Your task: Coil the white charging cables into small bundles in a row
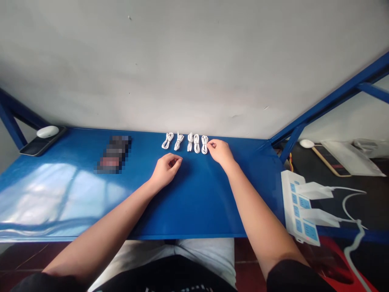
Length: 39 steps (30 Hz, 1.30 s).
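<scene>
Several coiled white cables lie in a row on the blue tabletop [194,194] close to the wall. At the right end, the thumb and fingertips of my right hand [221,152] are pinched at the side of the last coiled cable [204,144]. Beside it sit a second coil [196,143] and a third [190,142], close together. Further left, past a small gap, are a tied coil [178,141] and the leftmost coil [167,140]. My left hand [165,169] hovers in front of these two, fingers curled, thumb near the index finger, nothing visible in it.
A pixelated dark item [114,155] lies left on the table. In the far left corner a white rounded object [48,131] rests on a dark tray-like thing [39,142]. On the right are a power strip [299,211] with plugged-in chargers, a phone [331,160] and a blue frame bar [331,97].
</scene>
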Each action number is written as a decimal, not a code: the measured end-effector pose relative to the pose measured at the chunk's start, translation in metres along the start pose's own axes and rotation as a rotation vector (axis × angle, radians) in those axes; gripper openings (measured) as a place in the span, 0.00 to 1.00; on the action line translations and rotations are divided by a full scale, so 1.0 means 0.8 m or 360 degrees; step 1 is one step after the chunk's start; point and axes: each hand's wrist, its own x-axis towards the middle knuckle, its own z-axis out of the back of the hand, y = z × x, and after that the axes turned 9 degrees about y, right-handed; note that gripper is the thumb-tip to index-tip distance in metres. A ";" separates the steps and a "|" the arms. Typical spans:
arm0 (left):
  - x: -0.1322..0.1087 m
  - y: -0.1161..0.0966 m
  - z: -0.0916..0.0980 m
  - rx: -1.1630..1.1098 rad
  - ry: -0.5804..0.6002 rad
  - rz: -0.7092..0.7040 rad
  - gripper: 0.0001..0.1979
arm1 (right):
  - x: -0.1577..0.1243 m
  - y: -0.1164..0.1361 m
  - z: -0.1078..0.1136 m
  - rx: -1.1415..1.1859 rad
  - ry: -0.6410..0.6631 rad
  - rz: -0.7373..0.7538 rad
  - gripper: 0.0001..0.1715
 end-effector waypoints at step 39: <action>-0.036 0.011 0.013 0.1099 0.0367 -0.0056 0.34 | -0.123 0.042 -0.075 -0.0359 0.0019 0.0430 0.29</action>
